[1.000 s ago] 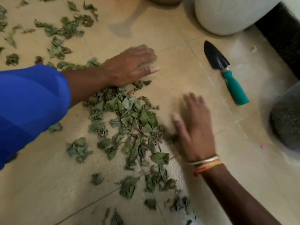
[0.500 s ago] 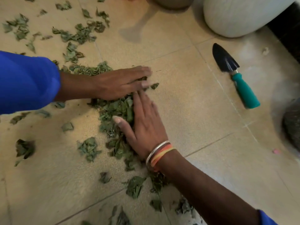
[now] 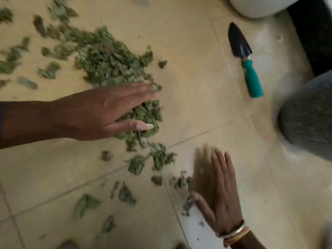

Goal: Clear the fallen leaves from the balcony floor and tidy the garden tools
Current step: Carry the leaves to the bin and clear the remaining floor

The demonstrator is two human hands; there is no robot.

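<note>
**Flat hands among the leaves**

The left hand (image 3: 100, 112) lies with fingers (image 3: 136, 90) spread, grasping nothing, pressed on the leaf pile (image 3: 111, 62). The right hand (image 3: 217, 191) is flat too, scattered leaves just beside its thumb. The trowel (image 3: 246, 62) lies well beyond both on the floor (image 3: 194, 97).

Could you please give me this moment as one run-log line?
left hand flat on leaf pile | right hand open beside loose leaves | trowel untouched on floor

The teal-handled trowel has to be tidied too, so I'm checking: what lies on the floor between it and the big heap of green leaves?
Bare beige tile floor, crossed by one grout line, in the head view between the teal-handled trowel and the leaf heap.
</note>
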